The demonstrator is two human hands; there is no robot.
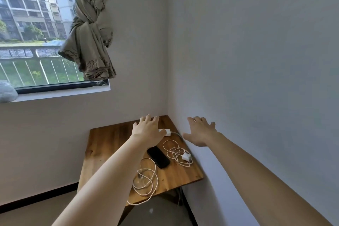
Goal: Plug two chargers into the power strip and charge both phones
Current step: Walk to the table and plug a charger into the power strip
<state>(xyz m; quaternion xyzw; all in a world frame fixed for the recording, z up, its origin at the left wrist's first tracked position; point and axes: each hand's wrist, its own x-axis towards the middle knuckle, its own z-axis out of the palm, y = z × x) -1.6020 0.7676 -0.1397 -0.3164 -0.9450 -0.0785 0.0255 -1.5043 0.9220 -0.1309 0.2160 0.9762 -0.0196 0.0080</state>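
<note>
A small wooden table (106,139) stands in the room's corner. On it lies a black phone (158,157), face up. A white charger (186,156) with a coiled cable rests to the phone's right, near the wall. A second white cable (146,180) lies coiled at the table's front edge, partly hidden by my left forearm. The white power strip (167,132) sits at the back, mostly covered by my left hand (147,130), which hovers above it with fingers spread. My right hand (200,132) is spread open beside the right wall, holding nothing. A second phone is not visible.
Walls close in behind and to the right of the table. A window with a knotted curtain (89,29) is at the upper left. The strip's cord (177,134) runs toward the right wall. Grey floor lies in front.
</note>
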